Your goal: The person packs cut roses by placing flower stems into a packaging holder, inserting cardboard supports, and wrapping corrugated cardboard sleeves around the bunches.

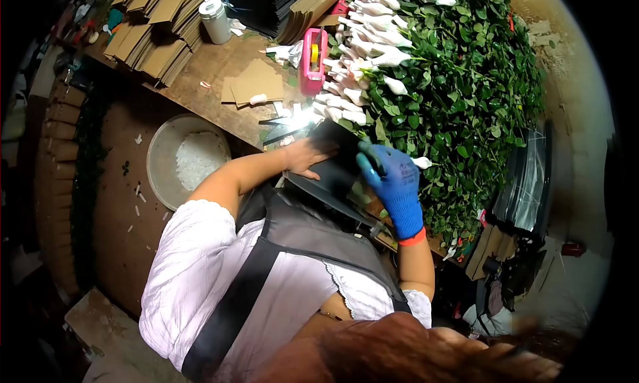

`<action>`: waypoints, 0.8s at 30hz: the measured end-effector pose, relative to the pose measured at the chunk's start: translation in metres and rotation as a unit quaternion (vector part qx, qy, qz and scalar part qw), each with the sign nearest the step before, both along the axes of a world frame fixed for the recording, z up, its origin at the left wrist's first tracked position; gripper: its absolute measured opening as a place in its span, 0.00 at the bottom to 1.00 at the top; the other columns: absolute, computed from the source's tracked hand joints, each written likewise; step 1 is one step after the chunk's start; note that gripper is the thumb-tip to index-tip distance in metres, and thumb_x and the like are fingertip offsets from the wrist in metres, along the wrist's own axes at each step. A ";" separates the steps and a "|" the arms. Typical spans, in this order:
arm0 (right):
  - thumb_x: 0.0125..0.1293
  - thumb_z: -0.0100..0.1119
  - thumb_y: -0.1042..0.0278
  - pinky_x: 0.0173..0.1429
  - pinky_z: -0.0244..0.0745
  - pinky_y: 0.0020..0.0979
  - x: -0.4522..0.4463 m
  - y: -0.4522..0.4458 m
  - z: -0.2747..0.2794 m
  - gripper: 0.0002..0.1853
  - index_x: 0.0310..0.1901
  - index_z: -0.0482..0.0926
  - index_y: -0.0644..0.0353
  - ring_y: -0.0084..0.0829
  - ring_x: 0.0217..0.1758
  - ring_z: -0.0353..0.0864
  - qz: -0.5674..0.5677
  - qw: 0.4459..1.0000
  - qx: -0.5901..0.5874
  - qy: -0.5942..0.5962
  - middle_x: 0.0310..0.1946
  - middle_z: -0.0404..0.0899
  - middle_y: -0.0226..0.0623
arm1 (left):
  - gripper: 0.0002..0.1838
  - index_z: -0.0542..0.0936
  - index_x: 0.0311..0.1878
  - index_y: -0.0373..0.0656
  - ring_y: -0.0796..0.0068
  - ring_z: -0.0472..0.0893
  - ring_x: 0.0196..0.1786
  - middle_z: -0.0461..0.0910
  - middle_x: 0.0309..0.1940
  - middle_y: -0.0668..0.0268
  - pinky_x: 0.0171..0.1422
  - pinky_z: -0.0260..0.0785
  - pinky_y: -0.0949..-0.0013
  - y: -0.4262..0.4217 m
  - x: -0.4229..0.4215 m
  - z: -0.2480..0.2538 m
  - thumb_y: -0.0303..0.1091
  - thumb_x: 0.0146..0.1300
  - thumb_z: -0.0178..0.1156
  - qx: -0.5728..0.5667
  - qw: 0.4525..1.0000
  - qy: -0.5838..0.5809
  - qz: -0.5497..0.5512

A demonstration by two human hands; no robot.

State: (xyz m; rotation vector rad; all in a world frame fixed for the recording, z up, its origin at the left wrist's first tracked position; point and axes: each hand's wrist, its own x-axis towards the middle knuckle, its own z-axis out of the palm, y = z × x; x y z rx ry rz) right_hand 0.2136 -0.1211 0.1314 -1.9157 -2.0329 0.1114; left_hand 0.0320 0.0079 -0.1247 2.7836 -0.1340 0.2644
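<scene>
A dark, smooth sheet [339,150] stands at the table's front edge, close to my chest. My left hand [309,158], bare, lies flat against its left side with the fingers stretched out. On its right edge, my right hand [389,170] wears a blue knitted glove with an orange-red cuff. The gloved fingers are curled in and seem to pinch the sheet's edge; their tips are partly hidden. Beside the sheet lie many leafy flower stems [459,103], their buds [386,53] wrapped in white sleeves.
A pink tape dispenser [313,62] stands left of the buds, near loose cardboard pieces [253,84]. Stacked cardboard [160,10] and a white canister [214,20] are at the back left. A tub [156,160] of white pieces sits below the table. Wrapped black sheets [526,183] are at right.
</scene>
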 end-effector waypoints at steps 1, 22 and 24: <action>0.62 0.68 0.56 0.49 0.79 0.40 -0.001 0.000 0.000 0.23 0.57 0.80 0.54 0.44 0.46 0.84 -0.011 0.998 -0.052 0.031 0.47 0.84 0.41 | 0.50 0.58 0.77 0.37 0.58 0.53 0.81 0.57 0.77 0.52 0.82 0.42 0.50 0.000 0.000 -0.003 0.69 0.64 0.49 -0.008 1.000 0.003 0.002; 0.62 0.63 0.49 0.46 0.79 0.45 -0.107 0.056 -0.082 0.21 0.52 0.77 0.52 0.47 0.41 0.84 0.199 0.933 -0.272 0.124 0.40 0.83 0.44 | 0.42 0.65 0.75 0.46 0.60 0.59 0.79 0.61 0.76 0.56 0.82 0.45 0.49 0.002 0.016 -0.072 0.58 0.60 0.57 0.254 0.946 -0.193 0.061; 0.64 0.61 0.50 0.44 0.77 0.46 -0.122 0.104 -0.098 0.24 0.58 0.76 0.50 0.46 0.41 0.84 0.164 0.971 -0.095 0.145 0.39 0.83 0.43 | 0.41 0.65 0.74 0.46 0.58 0.62 0.76 0.65 0.73 0.56 0.80 0.50 0.49 -0.012 0.001 -0.050 0.55 0.60 0.63 -0.090 0.992 -0.042 0.079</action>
